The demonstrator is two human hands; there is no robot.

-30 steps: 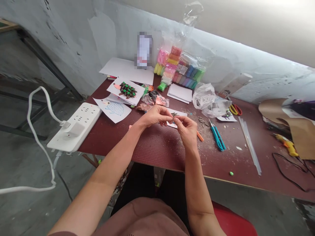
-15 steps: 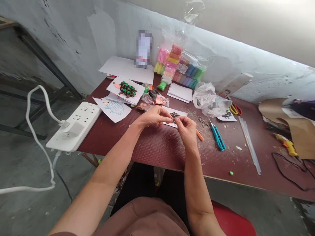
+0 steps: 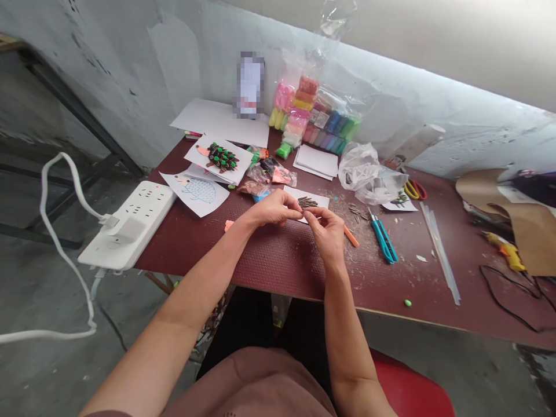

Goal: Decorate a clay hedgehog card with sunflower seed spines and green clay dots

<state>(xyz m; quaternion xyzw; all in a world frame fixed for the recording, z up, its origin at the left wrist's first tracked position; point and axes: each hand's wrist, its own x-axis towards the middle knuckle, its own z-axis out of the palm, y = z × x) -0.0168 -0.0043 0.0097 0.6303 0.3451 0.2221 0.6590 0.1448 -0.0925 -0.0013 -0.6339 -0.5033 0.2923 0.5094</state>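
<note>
My left hand (image 3: pixel 271 209) and my right hand (image 3: pixel 325 234) meet above a white card (image 3: pixel 316 200) on the maroon table (image 3: pixel 278 260). Their fingertips pinch something small, mostly hidden between them. Dark sunflower seed husks (image 3: pixel 307 202) lie on the card just beyond my fingers. Further left lies a paper hedgehog (image 3: pixel 221 157) covered with dark husks and green clay dots. Beside it is a blue-drawn hedgehog sheet (image 3: pixel 200 192). An orange clay piece (image 3: pixel 351 236) lies just right of my right hand.
Packs of coloured clay (image 3: pixel 310 110) stand against the wall. Blue-handled snips (image 3: pixel 382 240), loose husks (image 3: pixel 356 212), scissors (image 3: pixel 414 189), glue sticks (image 3: pixel 441 255) and a plastic bag (image 3: pixel 358 165) lie right. A white power strip (image 3: pixel 125 226) sits at the left table edge.
The whole view has shifted slightly. My hands stay together over the card, and their fingertips have moved only a little.
</note>
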